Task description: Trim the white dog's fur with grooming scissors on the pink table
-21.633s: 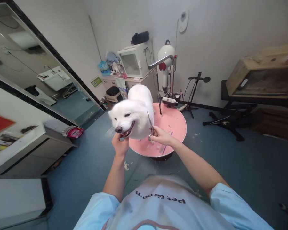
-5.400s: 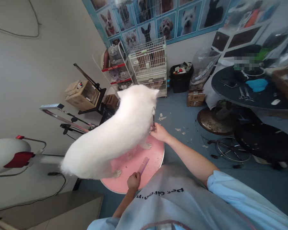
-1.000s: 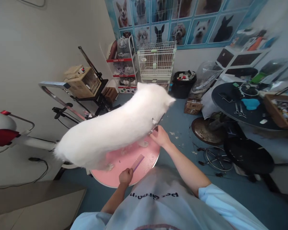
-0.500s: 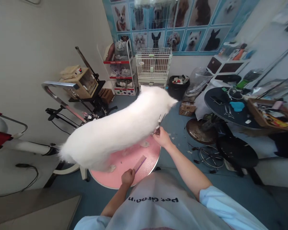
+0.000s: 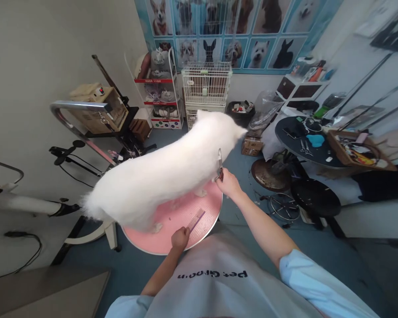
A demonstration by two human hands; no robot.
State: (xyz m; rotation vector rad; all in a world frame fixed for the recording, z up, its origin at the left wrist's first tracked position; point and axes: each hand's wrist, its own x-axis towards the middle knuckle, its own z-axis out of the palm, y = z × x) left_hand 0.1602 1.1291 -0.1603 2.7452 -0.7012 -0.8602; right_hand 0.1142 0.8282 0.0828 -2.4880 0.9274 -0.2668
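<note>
Both: I see left hand [image 5: 180, 238] pinching comb [image 5: 197, 219], right hand [image 5: 230, 183] scissors [image 5: 220, 161].
Tray [image 5: 380, 165], 3 o'clock: oddments [image 5: 354, 150].
Bin [image 5: 241, 119], 1 o'clock: scraps [image 5: 243, 107].

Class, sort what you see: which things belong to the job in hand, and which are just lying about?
In the job:
- white dog, standing on the pink table
- scissors, in the right hand
- comb, in the left hand

Lying about:
- other scissors, on the dark table
- cardboard box
- wire cage
- black stool

One head-worn camera looks forward and down over the dog [image 5: 159, 172].
</note>
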